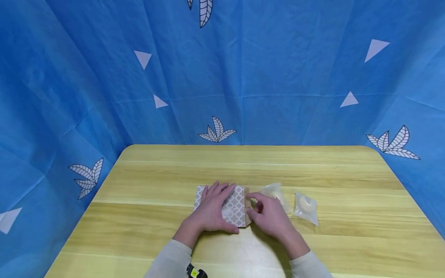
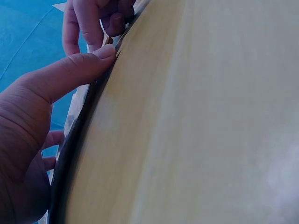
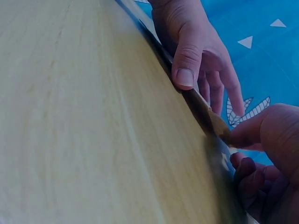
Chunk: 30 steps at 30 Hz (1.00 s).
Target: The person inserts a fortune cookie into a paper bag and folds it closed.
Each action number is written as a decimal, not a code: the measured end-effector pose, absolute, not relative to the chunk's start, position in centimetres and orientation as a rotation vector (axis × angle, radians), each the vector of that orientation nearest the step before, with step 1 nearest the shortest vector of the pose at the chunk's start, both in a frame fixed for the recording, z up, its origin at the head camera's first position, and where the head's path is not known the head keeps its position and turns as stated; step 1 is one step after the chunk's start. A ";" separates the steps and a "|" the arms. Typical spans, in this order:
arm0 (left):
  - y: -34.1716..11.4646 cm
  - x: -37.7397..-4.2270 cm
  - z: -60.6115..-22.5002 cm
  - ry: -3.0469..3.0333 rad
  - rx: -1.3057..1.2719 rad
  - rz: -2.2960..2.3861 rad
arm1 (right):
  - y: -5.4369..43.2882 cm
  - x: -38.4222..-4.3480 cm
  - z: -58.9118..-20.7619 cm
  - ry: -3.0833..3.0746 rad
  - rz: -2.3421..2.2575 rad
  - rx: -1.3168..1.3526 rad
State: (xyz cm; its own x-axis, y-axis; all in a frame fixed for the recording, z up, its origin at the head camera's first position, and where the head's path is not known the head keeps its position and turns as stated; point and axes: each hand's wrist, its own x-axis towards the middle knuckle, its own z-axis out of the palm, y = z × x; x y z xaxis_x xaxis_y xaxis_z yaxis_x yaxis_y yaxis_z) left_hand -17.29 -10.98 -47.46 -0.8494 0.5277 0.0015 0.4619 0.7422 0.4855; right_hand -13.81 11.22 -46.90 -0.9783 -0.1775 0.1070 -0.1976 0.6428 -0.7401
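A flat paper package point(image 1: 238, 206) with a white lattice pattern lies on the table, its brown end flap point(image 1: 248, 220) at the right. My left hand point(image 1: 213, 208) rests across its top with fingers spread, the thumb along the near edge. At the right end my right hand point(image 1: 269, 214) has curled fingers, index and thumb on the brown flap. The right wrist view shows that thumb against the flap point(image 3: 217, 125). Just beyond the right hand lies a clear plastic bag point(image 1: 274, 190) with something pale inside, partly hidden by the hand.
Further right, a second clear bag point(image 1: 306, 208) holds a pale ring-shaped thing. The wooden table point(image 1: 139, 231) reaches back to a blue curtain point(image 1: 278, 77) printed with leaves and triangles. A black band with a yellow patch point(image 1: 194, 272) shows at the left sleeve.
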 end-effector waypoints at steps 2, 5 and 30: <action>-11.0 -17.2 -47.5 2.804 0.797 0.735 | 11.2 -13.8 -47.0 -2.843 1.265 0.313; -11.0 -17.2 -47.6 2.810 0.800 0.759 | 11.1 -13.9 -47.1 -2.859 1.251 0.298; -11.3 -17.1 -47.8 2.805 0.819 0.737 | 10.9 -14.5 -46.8 -2.869 1.261 0.296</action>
